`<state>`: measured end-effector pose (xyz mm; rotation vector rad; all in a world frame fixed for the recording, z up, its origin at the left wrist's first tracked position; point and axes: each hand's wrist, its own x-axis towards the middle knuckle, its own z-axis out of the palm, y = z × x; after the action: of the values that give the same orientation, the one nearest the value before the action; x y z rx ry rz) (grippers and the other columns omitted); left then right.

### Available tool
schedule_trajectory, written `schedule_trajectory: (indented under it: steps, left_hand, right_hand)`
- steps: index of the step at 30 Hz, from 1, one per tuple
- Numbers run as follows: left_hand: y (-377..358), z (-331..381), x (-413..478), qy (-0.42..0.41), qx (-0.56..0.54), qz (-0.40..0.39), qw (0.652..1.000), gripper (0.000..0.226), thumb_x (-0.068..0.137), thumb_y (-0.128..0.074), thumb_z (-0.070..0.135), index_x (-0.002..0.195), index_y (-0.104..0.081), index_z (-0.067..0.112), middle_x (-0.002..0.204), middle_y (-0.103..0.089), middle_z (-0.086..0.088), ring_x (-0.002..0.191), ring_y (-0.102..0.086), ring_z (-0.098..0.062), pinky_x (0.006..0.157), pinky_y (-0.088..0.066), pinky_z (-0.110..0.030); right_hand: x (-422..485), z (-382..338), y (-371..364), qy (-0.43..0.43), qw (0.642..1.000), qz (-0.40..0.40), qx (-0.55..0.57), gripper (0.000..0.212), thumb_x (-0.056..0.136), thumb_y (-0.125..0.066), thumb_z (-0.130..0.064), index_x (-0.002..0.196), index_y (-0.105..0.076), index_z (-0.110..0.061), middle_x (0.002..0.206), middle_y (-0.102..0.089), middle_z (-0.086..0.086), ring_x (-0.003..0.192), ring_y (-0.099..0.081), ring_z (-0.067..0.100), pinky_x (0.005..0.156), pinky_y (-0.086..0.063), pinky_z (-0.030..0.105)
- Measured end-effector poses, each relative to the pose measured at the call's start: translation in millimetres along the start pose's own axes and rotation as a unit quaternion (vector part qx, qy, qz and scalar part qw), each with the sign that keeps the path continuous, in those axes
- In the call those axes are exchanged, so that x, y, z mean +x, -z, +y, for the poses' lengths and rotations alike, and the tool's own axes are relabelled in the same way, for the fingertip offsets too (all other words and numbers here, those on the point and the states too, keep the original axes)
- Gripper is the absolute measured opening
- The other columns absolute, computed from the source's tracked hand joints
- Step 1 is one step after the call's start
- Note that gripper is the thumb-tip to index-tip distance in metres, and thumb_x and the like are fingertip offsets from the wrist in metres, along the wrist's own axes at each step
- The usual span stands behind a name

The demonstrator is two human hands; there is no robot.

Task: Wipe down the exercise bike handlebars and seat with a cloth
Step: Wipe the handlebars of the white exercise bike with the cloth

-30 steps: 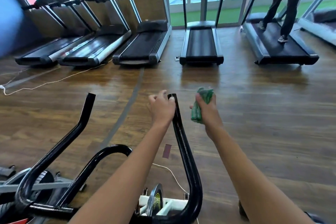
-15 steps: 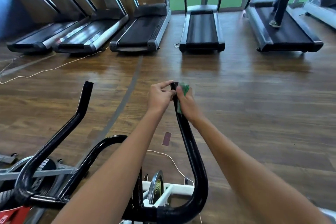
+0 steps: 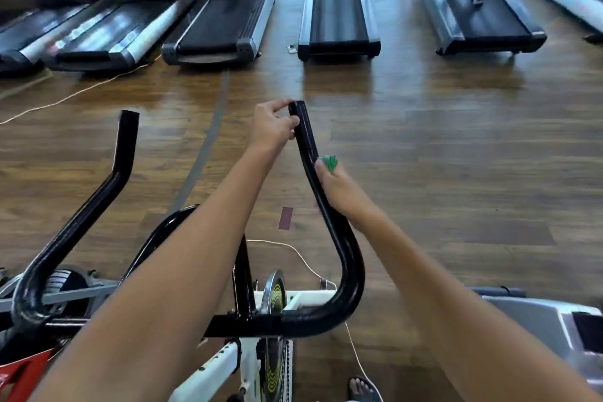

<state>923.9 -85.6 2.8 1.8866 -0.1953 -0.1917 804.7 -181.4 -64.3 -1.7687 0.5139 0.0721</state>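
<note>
Your left hand [image 3: 273, 127] pinches the tip of the right handlebar [image 3: 326, 206] at 12 o'clock: thumb on the end cap, fingers curled round the tube. Your right hand [image 3: 339, 189] is wrapped on the same bar further down toward you, gripping the green cloth [image 3: 330, 162] against the tube. Only a tuft of cloth shows past the thumb; the rest is hidden in your palm.

Risks from here:
- The cloth is bunched small. If it bunches further, bare palm rides the tube and part of the bar goes unwiped.
- The curve at about 5 o'clock of your right hand is tight. The cloth could slip off the outer side there, so re-wrap before the bend.
- A thin cord [image 3: 303, 258] runs on the floor under the bar, close to your sandalled foot [image 3: 362, 388] at 6 o'clock. That's a snag risk if you step round.
- The left handlebar [image 3: 107, 192] at 9 o'clock looks untouched, and the seat is out of view, so most of the job looks to remain.

Containers: none in view that I can identify. The red thing [image 3: 19, 375] at 7 o'clock is cut off; can't tell what it is.
</note>
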Motion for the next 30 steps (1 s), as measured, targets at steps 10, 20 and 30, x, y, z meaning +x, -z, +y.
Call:
schedule_trajectory:
  steps: [10,20,30]
  left_hand:
    - [6,-6,7,0.011,0.003,-0.018,1.0,0.042,0.084,-0.067,0.0,0.124,-0.068,0.014,0.116,-0.07,-0.014,0.072,-0.072,-0.021,0.078,-0.061,-0.037]
    - [2,-3,-6,-0.021,-0.003,-0.005,1.0,0.04,0.09,-0.063,0.003,0.128,-0.063,0.017,0.1,-0.069,-0.001,0.076,-0.07,-0.02,0.062,-0.058,-0.025]
    - [-8,-12,-11,-0.045,0.009,0.027,0.999,0.038,0.091,-0.063,0.01,0.127,-0.065,0.024,0.083,-0.054,0.013,0.088,-0.071,-0.029,0.087,-0.057,-0.039]
  right_hand:
    - [-165,30,-23,-0.047,0.99,0.134,0.024,0.024,0.106,-0.034,-0.044,0.121,-0.04,-0.027,0.092,-0.054,-0.004,0.076,-0.053,0.009,0.064,-0.041,0.026]
    - [-161,31,-62,-0.097,0.903,0.342,0.241,0.025,0.105,-0.038,-0.046,0.112,-0.043,-0.022,0.101,-0.06,0.006,0.096,-0.06,0.026,0.081,-0.045,0.031]
    - [-177,26,-94,-0.098,0.834,0.423,0.341,0.018,0.105,-0.041,-0.038,0.116,-0.043,-0.024,0.109,-0.059,0.006,0.092,-0.059,0.017,0.08,-0.046,0.03]
